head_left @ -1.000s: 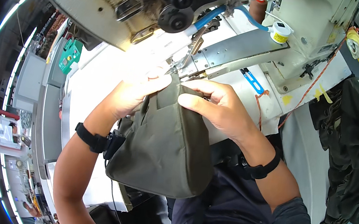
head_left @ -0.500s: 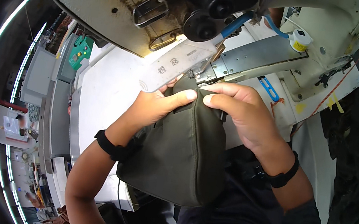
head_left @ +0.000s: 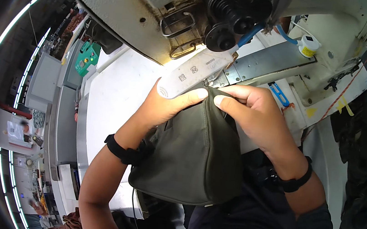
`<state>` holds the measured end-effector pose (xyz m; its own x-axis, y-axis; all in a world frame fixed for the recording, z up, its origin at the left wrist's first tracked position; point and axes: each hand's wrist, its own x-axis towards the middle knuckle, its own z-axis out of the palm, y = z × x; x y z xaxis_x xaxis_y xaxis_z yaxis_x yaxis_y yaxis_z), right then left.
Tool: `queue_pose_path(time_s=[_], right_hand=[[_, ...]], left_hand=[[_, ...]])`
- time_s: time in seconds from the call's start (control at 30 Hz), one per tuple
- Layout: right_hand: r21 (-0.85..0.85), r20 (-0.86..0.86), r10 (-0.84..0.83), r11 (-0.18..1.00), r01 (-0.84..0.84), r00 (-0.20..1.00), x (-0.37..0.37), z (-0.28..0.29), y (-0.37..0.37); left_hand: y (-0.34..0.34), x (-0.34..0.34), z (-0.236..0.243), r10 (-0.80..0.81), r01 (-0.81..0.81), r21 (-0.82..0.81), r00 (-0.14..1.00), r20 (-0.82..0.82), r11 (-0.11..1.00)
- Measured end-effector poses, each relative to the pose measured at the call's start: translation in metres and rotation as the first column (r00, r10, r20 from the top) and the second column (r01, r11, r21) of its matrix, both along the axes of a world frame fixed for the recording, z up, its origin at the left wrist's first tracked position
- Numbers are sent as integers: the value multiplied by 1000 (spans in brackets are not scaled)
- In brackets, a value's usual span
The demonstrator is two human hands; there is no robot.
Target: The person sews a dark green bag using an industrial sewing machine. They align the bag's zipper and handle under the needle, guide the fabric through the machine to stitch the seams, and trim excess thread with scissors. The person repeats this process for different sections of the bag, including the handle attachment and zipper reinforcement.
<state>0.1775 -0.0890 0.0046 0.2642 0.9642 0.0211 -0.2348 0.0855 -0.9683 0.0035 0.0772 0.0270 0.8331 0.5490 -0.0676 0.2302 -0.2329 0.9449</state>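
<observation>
Both hands hold an olive-green fabric bag (head_left: 178, 155) by its narrow seamed top end, right at the presser foot (head_left: 206, 81) of a sewing machine (head_left: 118, 10). My left hand (head_left: 168, 106) has its thumb pressed on the seam; its fingers are mostly hidden behind a pale printed plate (head_left: 191, 72) hanging from the machine. My right hand (head_left: 256, 119) pinches the fabric just right of the seam, thumb in front and index finger over the edge. The bag hangs down toward my lap. The needle is too small to make out.
A white table (head_left: 108, 96) extends leftward, with a green device (head_left: 87, 57) at its far side. Rightward are a metal machine bed (head_left: 272, 61), a blue plastic tool (head_left: 279, 93), a red cord (head_left: 337, 96) and dark hanging material (head_left: 366, 178). Ceiling lights and workbenches show far left.
The view has shifted, putting the machine further right in it. The bag's tip sits closer to the presser foot. My left thumb has moved along the seam, and its fingers are now hidden behind the plate.
</observation>
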Motion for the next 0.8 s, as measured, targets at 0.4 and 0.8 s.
queue_pose_path(time_s=[0.4,0.8], right_hand=[[521,734,-542,836,171,409,27,1,21],[460,724,-486,869,182,490,25,1,21]], left_hand=[[-5,10,18,-41,49,191,998,-45,980],[-4,10,30,-33,65,175,983,-180,982]])
